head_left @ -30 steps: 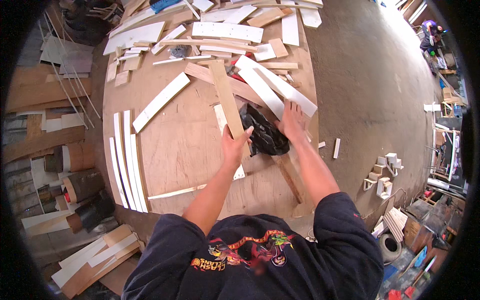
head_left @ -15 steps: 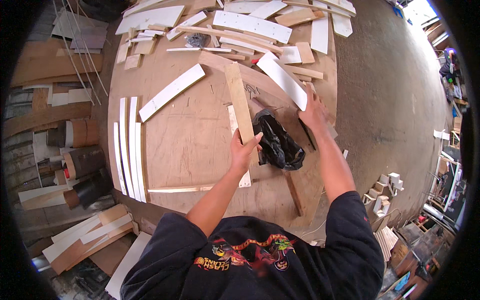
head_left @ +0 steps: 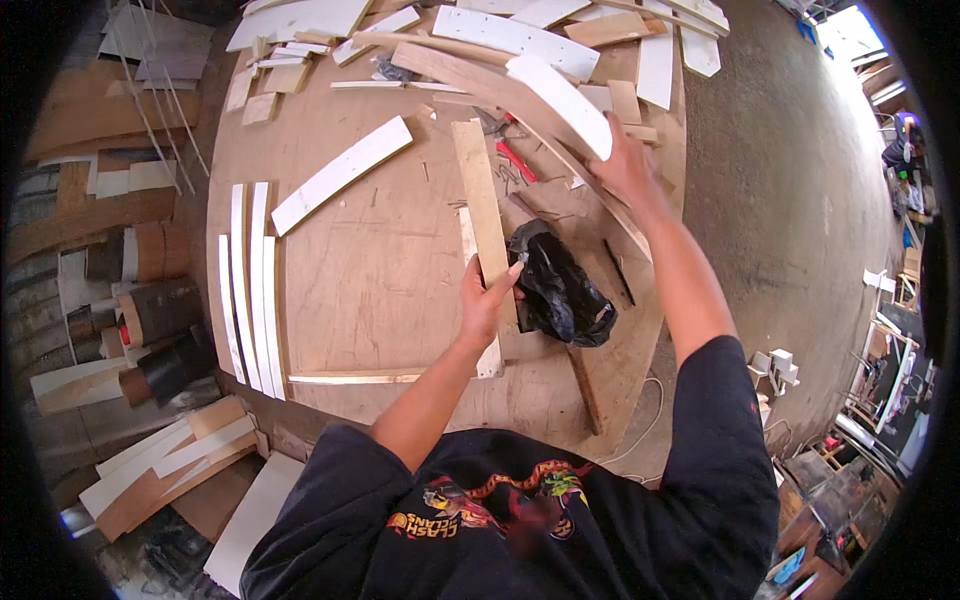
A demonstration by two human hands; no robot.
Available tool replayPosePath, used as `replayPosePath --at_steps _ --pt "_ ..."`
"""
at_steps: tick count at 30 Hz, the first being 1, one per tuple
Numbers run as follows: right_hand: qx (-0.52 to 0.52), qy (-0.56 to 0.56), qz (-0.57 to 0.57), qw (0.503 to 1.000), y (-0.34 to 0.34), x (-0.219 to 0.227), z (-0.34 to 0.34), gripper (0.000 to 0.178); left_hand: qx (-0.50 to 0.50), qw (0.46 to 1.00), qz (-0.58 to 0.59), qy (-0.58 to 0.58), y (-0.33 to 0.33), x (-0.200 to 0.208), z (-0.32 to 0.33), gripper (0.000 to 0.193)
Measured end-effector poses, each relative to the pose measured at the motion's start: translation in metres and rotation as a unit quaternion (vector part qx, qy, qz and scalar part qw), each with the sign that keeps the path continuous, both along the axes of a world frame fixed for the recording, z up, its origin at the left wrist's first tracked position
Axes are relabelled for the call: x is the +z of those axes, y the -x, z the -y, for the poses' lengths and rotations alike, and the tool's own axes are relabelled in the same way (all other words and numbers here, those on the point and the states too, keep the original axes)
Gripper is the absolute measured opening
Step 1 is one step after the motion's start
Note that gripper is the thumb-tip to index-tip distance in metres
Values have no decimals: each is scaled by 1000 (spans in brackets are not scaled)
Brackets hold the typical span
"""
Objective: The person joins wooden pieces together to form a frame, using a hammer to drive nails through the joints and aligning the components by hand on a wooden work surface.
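My left hand (head_left: 487, 300) is closed around the lower end of a pale wooden strip (head_left: 478, 190), which points away from me over the worktable. Under it, partly covered, lies another narrow strip (head_left: 489, 358). My right hand (head_left: 630, 165) grips the near end of a white board (head_left: 560, 95) at the far right. Beneath that board runs a long brown plank (head_left: 455, 72), slanting down past my right hand; whether my fingers also touch it, I cannot tell. A black plastic bag (head_left: 560, 285) sits between my arms. A red-handled tool (head_left: 515, 160) lies beyond it among loose nails.
The plywood worktable (head_left: 340, 290) carries several white strips (head_left: 262, 300) at its left edge and a white board (head_left: 342, 175) nearby. Offcuts and boards (head_left: 515, 40) crowd the far side. A thin black rod (head_left: 618, 272) and a brown stick (head_left: 587, 390) lie at the right.
My right hand has moved farther away, taking the white board with it. The brown plank has shifted outward too, uncovering the red-handled tool and nails. My left hand has stayed nearly still.
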State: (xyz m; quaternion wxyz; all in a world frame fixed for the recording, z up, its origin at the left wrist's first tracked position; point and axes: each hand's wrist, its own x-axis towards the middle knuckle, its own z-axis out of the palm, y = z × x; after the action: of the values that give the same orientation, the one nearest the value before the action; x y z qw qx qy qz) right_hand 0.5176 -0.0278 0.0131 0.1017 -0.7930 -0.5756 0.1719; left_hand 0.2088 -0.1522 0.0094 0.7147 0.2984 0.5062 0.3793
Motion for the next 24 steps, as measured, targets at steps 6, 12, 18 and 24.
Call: replayPosePath --at_steps 6,12,18,24 --pt "-31 -43 98 994 -7 12 -46 92 7 999 -19 35 7 22 -1 36" --pt "7 -14 -87 996 95 18 60 108 30 999 2 29 35 15 10 35" --pt "5 62 -107 992 117 -10 220 60 -28 998 9 46 51 20 24 31" --pt "-58 -66 -10 996 93 14 237 50 -49 998 -7 47 80 31 46 35"
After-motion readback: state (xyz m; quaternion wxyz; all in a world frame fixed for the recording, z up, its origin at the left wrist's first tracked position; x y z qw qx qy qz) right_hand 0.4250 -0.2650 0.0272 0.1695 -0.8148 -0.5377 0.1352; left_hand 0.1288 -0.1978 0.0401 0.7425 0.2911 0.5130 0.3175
